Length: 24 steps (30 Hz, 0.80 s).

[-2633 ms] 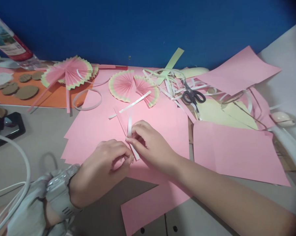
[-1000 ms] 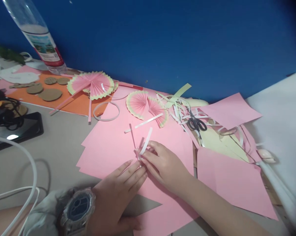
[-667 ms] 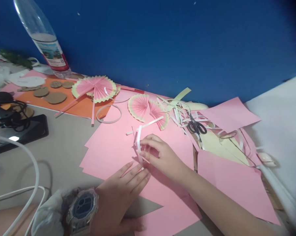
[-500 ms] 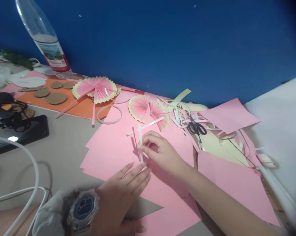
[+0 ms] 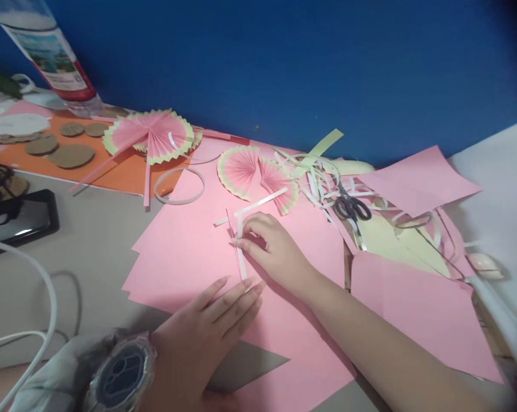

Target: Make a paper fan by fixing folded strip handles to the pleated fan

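A narrow white strip [image 5: 241, 264] stands over the pink paper sheets [image 5: 176, 252], with a dark thin line close along its left side. My right hand [image 5: 271, 246] pinches this strip between thumb and fingers near its upper part. Flat on the paper, fingers outstretched, my left hand [image 5: 224, 315] rests its fingertips over the strip's lower end. Another white strip [image 5: 262, 201] slants up to the right from the top of the held one. Just beyond lie pleated pink paper fans [image 5: 241, 171] with yellow-green rims.
Scissors [image 5: 352, 207] lie among paper offcuts [image 5: 316, 177] at the right. Another pleated fan [image 5: 155, 137] with pink sticks, cardboard discs [image 5: 71, 155], a ring [image 5: 180, 186] and a bottle [image 5: 52, 63] are at the left. A phone [image 5: 24, 223] and white cable [image 5: 47, 297] lie nearer. A blue partition [image 5: 258, 68] stands behind.
The camera view has shifted, so the bottle and discs sit further left and higher. The held strip's upper part is closer to the paper. Both hands keep nearly the same positions on it.
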{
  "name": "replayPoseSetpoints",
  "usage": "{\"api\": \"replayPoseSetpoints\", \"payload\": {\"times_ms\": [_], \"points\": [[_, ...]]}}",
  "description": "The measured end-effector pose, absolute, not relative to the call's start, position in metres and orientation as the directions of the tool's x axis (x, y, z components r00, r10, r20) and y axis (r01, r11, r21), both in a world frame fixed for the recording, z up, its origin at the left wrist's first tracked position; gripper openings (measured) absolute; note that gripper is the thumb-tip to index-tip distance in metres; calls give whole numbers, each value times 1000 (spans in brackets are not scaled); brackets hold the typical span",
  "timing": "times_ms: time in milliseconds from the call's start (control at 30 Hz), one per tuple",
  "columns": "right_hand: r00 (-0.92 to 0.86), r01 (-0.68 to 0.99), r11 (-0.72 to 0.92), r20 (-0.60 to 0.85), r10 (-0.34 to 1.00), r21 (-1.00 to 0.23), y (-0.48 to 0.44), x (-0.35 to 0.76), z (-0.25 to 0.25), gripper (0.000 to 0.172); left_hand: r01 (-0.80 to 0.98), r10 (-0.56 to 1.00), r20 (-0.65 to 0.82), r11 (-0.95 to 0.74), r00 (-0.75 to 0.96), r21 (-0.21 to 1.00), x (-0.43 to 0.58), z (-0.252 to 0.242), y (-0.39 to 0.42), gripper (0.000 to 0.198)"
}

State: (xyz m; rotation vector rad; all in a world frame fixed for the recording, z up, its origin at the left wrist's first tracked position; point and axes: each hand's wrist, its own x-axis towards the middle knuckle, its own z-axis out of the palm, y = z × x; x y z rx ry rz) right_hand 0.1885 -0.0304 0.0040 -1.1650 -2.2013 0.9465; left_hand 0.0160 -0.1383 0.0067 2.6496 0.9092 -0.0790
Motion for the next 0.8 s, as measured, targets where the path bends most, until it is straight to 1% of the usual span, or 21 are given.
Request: {"api": "replayPoseSetpoints", "payload": {"times_ms": [67, 233, 533, 700, 800], "points": [[-542, 537, 413, 74, 837, -735, -30, 188, 4, 17, 605, 594, -134, -745, 793, 280, 15, 5, -140, 91], [-550, 561, 427, 67, 832, -709, -29, 188, 6, 17, 612, 614, -74, -755, 786, 236, 15, 1, -144, 87], [-547, 582, 432, 61, 835, -688, -30, 186, 6, 16, 608, 607, -85, -761, 790, 226, 16, 1, -143, 84], [-547, 593, 429, 49, 835, -681, -31, 186, 6, 15, 635, 636, -69, -746, 769, 199, 15, 4, -146, 86], [-545, 598, 436, 58, 837, -672, -31, 186, 6, 15, 629, 626, -87, -749, 775, 208, 16, 5, -146, 86]]}}
